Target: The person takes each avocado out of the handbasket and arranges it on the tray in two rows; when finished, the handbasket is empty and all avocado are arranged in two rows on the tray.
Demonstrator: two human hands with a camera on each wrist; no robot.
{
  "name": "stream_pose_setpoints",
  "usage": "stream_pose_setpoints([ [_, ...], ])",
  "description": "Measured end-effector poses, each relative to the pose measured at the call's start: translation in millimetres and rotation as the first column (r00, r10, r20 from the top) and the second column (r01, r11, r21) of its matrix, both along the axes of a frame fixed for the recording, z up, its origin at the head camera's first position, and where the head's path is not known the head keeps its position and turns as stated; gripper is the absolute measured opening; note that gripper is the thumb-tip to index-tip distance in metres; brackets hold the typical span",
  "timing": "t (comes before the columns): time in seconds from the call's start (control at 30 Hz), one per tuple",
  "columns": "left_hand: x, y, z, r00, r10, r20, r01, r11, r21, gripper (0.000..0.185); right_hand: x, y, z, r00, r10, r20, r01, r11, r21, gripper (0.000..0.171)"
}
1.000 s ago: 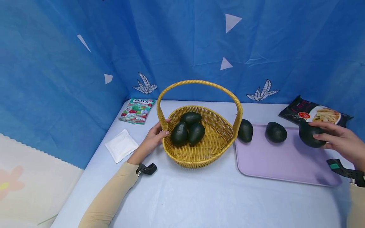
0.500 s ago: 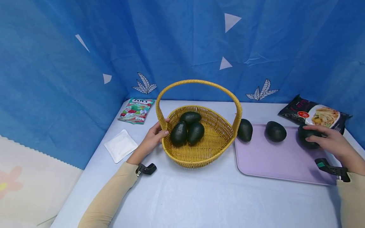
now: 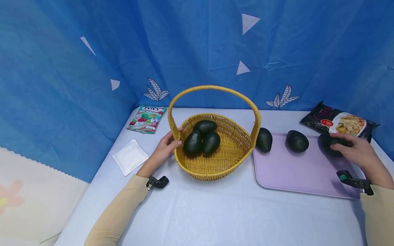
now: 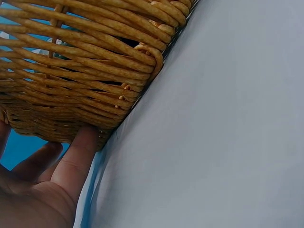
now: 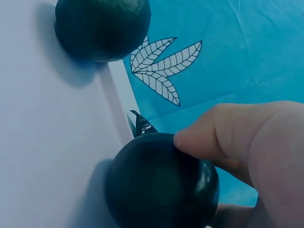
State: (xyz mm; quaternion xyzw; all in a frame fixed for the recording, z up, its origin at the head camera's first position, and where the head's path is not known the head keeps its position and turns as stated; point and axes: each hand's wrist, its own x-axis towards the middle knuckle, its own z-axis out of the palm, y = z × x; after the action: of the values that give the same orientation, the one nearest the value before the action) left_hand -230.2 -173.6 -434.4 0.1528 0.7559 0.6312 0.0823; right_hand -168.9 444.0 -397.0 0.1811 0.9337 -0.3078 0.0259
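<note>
My left hand (image 3: 163,150) grips the left side of a yellow wicker basket (image 3: 229,160), thumb at the rim by the handle's foot. Against the outer weave (image 4: 95,71), its fingers show in the left wrist view. Three dark green avocados (image 3: 211,143) lie together inside the basket. At the far right, my right hand (image 3: 358,152) holds another avocado (image 3: 327,145) over the back right part of a purple tray (image 3: 295,177). Its thumb presses the near side of that avocado (image 5: 159,183). Two more avocados, one in the middle (image 3: 297,141) and one at the left (image 3: 264,140), sit along the tray's back edge.
A black noodle packet (image 3: 338,121) lies behind the tray at the right. Left of the basket are a green candy bag (image 3: 147,119) and a white square packet (image 3: 130,157). A blue curtain (image 3: 197,51) hangs behind the table.
My right hand has moved left and slightly down with its avocado, bringing it closer to the tray's back row. The left hand and basket stay as they were.
</note>
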Motion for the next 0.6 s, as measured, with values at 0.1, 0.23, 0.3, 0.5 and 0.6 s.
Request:
stream_pose_setpoints([
  [0.1, 0.5, 0.1, 0.3, 1.000, 0.001, 0.001, -0.001, 1.000, -0.005, 0.056, 0.2, -1.1, -0.3, 1.000, -0.009, -0.017, 0.009, 1.000, -0.002, 0.062],
  [0.23, 1.0, 0.5, 0.2, 1.000, 0.001, 0.005, -0.001, 1.000, -0.008, 0.056, -0.8, -2.7, -0.3, 0.999, -0.031, -0.014, 0.032, 0.999, 0.004, 0.064],
  [0.3, 0.7, 0.6, 0.2, 1.000, 0.002, 0.002, -0.002, 1.000, -0.010, 0.056, -1.8, -3.1, 0.0, 0.999, -0.039, -0.009, 0.039, 0.999, 0.014, 0.064],
  [0.5, 0.3, 0.6, -0.5, 1.000, 0.004, -0.005, -0.004, 1.000, -0.014, 0.056, -1.2, -1.8, 2.0, 1.000, -0.016, -0.020, 0.017, 0.999, 0.035, 0.068],
  [0.6, 0.3, 0.5, -0.5, 1.000, 0.008, -0.002, -0.008, 1.000, -0.014, 0.056, 0.2, -1.3, 2.9, 0.999, -0.002, -0.038, 0.003, 0.999, 0.045, 0.069],
])
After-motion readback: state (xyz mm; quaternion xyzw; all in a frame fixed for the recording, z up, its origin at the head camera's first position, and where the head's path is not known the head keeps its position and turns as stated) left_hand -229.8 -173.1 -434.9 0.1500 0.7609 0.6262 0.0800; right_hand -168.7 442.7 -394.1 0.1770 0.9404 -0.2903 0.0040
